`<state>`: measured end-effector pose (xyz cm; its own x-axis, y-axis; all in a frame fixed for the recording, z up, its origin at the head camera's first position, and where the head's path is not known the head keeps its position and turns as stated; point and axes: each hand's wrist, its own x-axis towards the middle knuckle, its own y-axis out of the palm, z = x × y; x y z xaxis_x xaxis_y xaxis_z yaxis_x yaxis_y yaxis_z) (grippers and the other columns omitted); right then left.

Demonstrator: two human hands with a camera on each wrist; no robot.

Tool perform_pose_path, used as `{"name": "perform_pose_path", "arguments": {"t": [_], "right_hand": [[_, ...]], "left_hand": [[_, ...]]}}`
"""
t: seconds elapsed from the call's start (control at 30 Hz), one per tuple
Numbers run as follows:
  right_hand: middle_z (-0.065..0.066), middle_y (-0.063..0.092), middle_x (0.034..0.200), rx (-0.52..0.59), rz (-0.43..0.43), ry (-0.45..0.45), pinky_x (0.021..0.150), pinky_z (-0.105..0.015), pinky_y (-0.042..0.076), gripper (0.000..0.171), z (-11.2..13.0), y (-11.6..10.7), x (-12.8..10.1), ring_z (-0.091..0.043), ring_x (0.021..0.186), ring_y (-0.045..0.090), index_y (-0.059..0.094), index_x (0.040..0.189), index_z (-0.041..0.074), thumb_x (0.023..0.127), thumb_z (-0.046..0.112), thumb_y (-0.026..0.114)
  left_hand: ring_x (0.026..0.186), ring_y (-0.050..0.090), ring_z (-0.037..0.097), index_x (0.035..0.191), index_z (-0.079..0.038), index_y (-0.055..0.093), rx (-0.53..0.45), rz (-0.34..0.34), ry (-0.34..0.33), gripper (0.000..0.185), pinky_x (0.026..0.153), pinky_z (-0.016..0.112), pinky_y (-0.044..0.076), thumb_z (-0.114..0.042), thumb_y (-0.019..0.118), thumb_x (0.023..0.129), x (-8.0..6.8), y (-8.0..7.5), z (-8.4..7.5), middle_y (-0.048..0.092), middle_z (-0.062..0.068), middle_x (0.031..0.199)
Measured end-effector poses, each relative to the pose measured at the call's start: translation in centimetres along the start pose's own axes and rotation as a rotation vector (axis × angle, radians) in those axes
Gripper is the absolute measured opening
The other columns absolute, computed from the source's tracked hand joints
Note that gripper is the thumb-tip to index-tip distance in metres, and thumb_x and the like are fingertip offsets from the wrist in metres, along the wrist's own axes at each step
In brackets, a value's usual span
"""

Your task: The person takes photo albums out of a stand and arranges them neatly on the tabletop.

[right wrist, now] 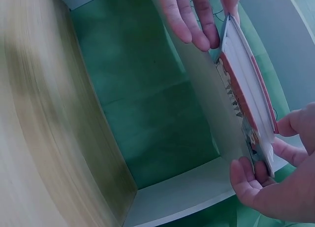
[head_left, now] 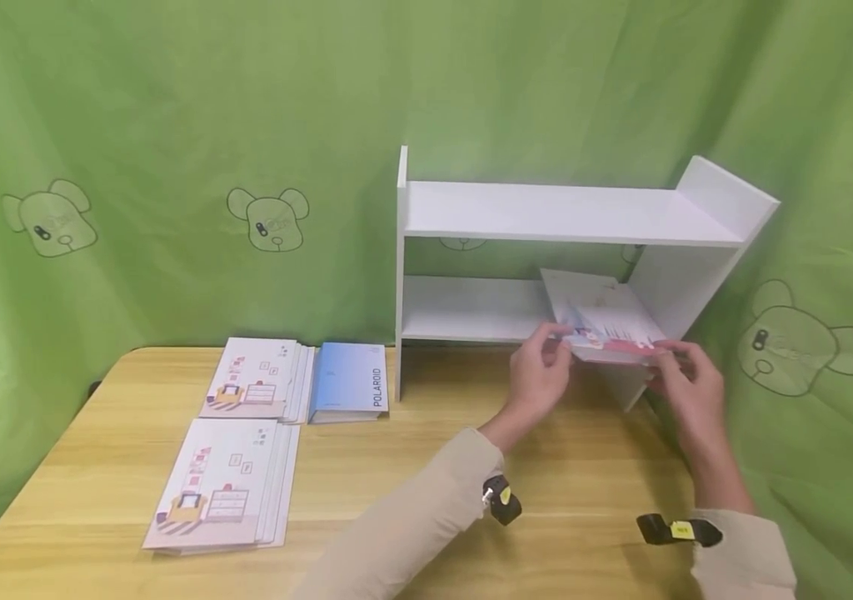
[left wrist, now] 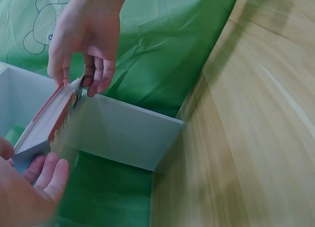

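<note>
Both my hands hold a thin stack of white and pink illustrated booklets, tilted over the right end of the lower board of a white two-tier shelf. My left hand pinches the stack's near left edge. My right hand grips its near right corner, close to the shelf's side panel. In the left wrist view the booklets show edge-on between my left hand below and my right hand above. The right wrist view has the booklets between my left hand and my right hand.
The shelf stands on a wooden table before a green cloth with bear prints. On the table's left lie two stacks of similar booklets and a blue album marked POLAROID. The shelf's upper board is bare.
</note>
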<state>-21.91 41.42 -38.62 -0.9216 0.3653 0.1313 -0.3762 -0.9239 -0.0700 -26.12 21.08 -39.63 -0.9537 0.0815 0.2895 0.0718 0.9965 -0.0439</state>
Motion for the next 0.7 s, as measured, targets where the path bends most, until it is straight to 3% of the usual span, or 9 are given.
{"name": "perform_pose_path", "arguments": {"t": [0.1, 0.3, 0.57, 0.7], "right_hand": [[-0.001, 0.055, 0.112, 0.032, -0.001, -0.009, 0.082, -0.016, 0.057, 0.023, -0.1, 0.1, -0.4, -0.010, 0.094, 0.061, 0.058, 0.124, 0.010, 0.103, 0.018, 0.062], [-0.001, 0.057, 0.112, 0.046, 0.030, -0.025, 0.081, -0.016, 0.057, 0.028, -0.7, 0.0, -1.3, -0.007, 0.090, 0.064, 0.058, 0.126, 0.007, 0.101, 0.017, 0.066], [0.002, 0.061, 0.111, 0.029, 0.058, -0.022, 0.080, -0.014, 0.057, 0.032, -1.1, -0.6, -1.4, -0.006, 0.089, 0.066, 0.059, 0.128, 0.007, 0.099, 0.015, 0.070], [0.005, 0.061, 0.112, -0.009, 0.061, -0.020, 0.080, -0.012, 0.056, 0.031, -1.0, -0.9, -1.1, -0.004, 0.088, 0.066, 0.061, 0.126, 0.007, 0.098, 0.014, 0.071]], "left_hand": [[0.083, 0.071, 0.005, 0.123, -0.019, 0.069, 0.004, 0.022, 0.007, 0.022, 0.055, 0.019, 0.057, -0.015, 0.060, 0.103, -0.3, -0.4, 0.1, 0.076, 0.006, 0.102], [0.088, 0.069, 0.003, 0.126, -0.019, 0.068, -0.016, 0.072, 0.029, 0.025, 0.059, 0.019, 0.058, -0.014, 0.059, 0.103, -1.1, -1.4, 0.6, 0.071, 0.005, 0.121], [0.088, 0.068, 0.001, 0.127, -0.018, 0.067, -0.033, 0.099, 0.075, 0.028, 0.063, 0.019, 0.059, -0.008, 0.059, 0.102, -1.5, -1.7, 1.2, 0.073, 0.004, 0.115], [0.091, 0.072, 0.009, 0.128, -0.020, 0.067, -0.025, 0.103, 0.070, 0.029, 0.061, 0.019, 0.059, -0.008, 0.059, 0.102, -1.6, -1.6, 1.4, 0.072, 0.004, 0.116]]}}
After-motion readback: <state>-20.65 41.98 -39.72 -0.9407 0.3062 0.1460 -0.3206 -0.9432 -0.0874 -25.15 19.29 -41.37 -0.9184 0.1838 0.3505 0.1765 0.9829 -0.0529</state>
